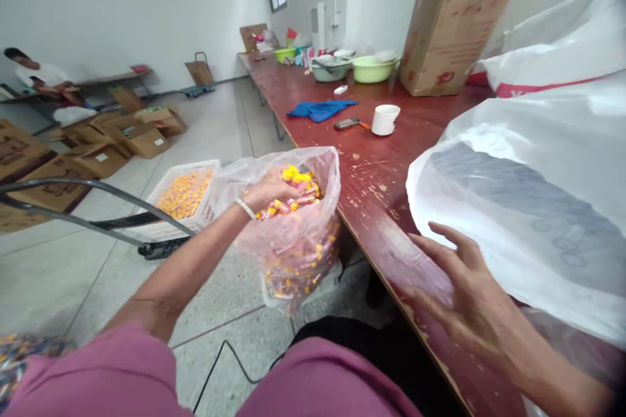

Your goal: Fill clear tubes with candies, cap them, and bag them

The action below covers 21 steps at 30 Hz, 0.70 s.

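My left hand (pixel 271 189), with a white band at the wrist, reaches into a clear plastic bag (pixel 323 228) at the table's edge. Its fingers close round several small pink tubes with yellow ends (pixel 298 177); the fingertips are partly hidden among them. More such pieces fill the bag below. Over the near edge of the red table (pixel 359 186), my right hand (pixel 460 280) is spread open and holds nothing. Beside it lies a big white plastic sack (pixel 489 208) with its mouth towards me.
A white crate (pixel 210 199) of orange pieces stands on the floor, by a metal trolley handle (pixel 98 186). On the table are a white cup (pixel 385 119), a blue cloth (pixel 320 109), basins (pixel 374 69) and a tall carton (pixel 450 39). A person (pixel 44 75) sits far left behind cartons.
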Each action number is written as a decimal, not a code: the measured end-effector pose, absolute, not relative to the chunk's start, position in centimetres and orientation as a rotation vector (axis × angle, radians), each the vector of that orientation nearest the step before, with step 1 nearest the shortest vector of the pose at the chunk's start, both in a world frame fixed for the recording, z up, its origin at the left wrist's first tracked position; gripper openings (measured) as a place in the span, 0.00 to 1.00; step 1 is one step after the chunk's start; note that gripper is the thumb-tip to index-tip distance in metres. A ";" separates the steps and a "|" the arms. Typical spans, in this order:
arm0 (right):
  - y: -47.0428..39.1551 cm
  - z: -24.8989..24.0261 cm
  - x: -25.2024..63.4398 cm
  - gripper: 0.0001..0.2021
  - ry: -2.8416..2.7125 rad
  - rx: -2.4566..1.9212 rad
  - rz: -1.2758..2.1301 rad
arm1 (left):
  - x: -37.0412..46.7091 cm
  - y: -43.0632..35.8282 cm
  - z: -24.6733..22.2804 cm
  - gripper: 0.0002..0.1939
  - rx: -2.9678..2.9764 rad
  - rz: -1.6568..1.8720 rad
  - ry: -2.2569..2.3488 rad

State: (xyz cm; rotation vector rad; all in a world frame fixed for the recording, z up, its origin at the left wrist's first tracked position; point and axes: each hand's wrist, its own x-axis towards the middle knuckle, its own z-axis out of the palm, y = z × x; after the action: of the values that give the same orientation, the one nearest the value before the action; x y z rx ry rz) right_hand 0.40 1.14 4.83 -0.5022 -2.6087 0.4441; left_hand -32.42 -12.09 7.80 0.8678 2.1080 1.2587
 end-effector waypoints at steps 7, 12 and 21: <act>2.6 4.0 2.1 0.25 -2.589 -0.554 0.607 | -39.9 -17.8 5.5 0.22 0.751 0.978 2.363; 2.4 5.5 3.2 0.18 -2.623 -0.561 0.739 | -39.5 -18.2 6.5 0.21 0.960 0.751 2.488; 11.8 7.4 7.1 0.17 -2.582 -1.296 0.167 | -29.7 -10.0 9.2 0.11 1.246 1.244 2.452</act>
State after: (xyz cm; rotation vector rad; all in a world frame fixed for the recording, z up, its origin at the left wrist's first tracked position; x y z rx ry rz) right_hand 7.09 11.78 7.39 -1.2959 -2.5825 0.1666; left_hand -29.74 -10.03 9.19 1.2456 2.4516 1.2441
